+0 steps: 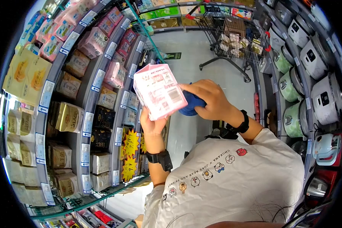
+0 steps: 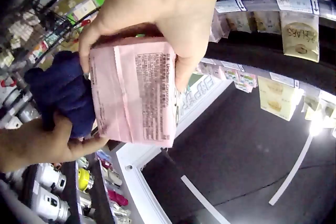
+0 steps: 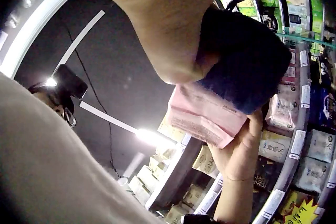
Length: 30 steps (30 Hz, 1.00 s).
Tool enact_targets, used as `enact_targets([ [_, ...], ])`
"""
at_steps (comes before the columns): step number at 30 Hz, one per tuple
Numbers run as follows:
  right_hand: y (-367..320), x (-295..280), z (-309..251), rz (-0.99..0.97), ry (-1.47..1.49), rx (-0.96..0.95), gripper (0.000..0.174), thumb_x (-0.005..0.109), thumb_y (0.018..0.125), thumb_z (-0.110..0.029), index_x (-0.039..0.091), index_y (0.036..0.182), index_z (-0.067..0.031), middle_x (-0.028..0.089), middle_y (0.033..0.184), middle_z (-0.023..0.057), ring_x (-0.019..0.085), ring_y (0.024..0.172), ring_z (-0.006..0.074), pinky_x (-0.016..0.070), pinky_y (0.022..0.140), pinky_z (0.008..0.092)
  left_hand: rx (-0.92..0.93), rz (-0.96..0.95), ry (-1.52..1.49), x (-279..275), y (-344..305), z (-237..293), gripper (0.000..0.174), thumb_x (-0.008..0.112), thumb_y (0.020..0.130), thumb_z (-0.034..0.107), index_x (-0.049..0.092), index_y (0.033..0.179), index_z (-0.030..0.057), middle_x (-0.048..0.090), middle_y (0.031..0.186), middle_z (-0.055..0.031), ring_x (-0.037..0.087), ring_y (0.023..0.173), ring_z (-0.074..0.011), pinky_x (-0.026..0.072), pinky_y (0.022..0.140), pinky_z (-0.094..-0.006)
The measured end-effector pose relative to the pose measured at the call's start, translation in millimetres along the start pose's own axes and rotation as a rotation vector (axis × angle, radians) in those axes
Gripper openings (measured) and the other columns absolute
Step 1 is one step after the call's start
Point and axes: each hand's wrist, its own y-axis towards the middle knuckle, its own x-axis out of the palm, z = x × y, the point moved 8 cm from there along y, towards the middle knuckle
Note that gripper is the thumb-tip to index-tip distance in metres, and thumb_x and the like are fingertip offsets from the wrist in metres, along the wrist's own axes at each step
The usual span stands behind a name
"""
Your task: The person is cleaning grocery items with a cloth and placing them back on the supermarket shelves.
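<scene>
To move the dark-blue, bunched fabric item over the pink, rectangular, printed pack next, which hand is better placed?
Probably the right hand: it holds the dark-blue fabric item right beside the pink pack. The left hand seems better left steadying, since it grips the pack.

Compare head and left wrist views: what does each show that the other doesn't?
Of the two, only the head view shows the printed shirt and yellow starburst signs; only the left wrist view shows the dark ceiling with white strips. Both show the pink package, held by the left hand, and the dark blue item, held by the right hand.
</scene>
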Motion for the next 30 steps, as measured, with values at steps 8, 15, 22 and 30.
enact_targets([
  [8,-5,1,-6,0.007,0.075,-0.038,0.076,0.061,0.057,-0.002,0.046,0.131,-0.0104,0.062,0.090,0.0089,0.059,0.082,0.0281,0.0438,0.077,0.0395,0.053,0.197,-0.161,-46,-4,-7,0.054,0.037,0.094,0.033,0.032,0.138,0.0030,0.042,0.136,-0.0206,0.047,0.119,-0.0386,0.0419,0.094,-0.0537],
  [15,-5,4,-7,-0.024,0.114,-0.060,0.078,0.061,0.057,-0.001,0.044,0.133,-0.0071,0.062,0.090,0.0089,0.058,0.081,0.0287,0.0431,0.076,0.0385,0.016,0.186,0.013,-66,2,-14,0.083,0.036,0.085,0.062,0.019,0.143,0.0044,0.019,0.145,-0.0262,0.020,0.130,-0.0520,0.0229,0.094,-0.0743],
  [22,-9,16,15,-0.068,0.416,0.210,0.074,0.054,0.058,0.006,0.043,0.131,-0.0037,0.060,0.105,0.0126,0.057,0.100,0.0267,0.0416,0.092,0.0342,0.069,0.138,-0.069,-48,-5,-11,0.062,0.043,0.091,0.039,0.032,0.137,0.0004,0.040,0.137,-0.0200,0.045,0.122,-0.0375,0.0387,0.098,-0.0518],
  [30,-30,63,55,0.163,1.113,0.738,0.062,0.044,0.072,0.007,0.039,0.133,-0.0065,0.045,0.133,0.0171,0.051,0.114,0.0216,0.0409,0.097,0.0318,0.106,0.140,0.070,-16,-21,3,0.072,0.043,0.086,0.055,0.032,0.139,0.0081,0.037,0.140,-0.0174,0.039,0.124,-0.0407,0.0340,0.095,-0.0633],
])
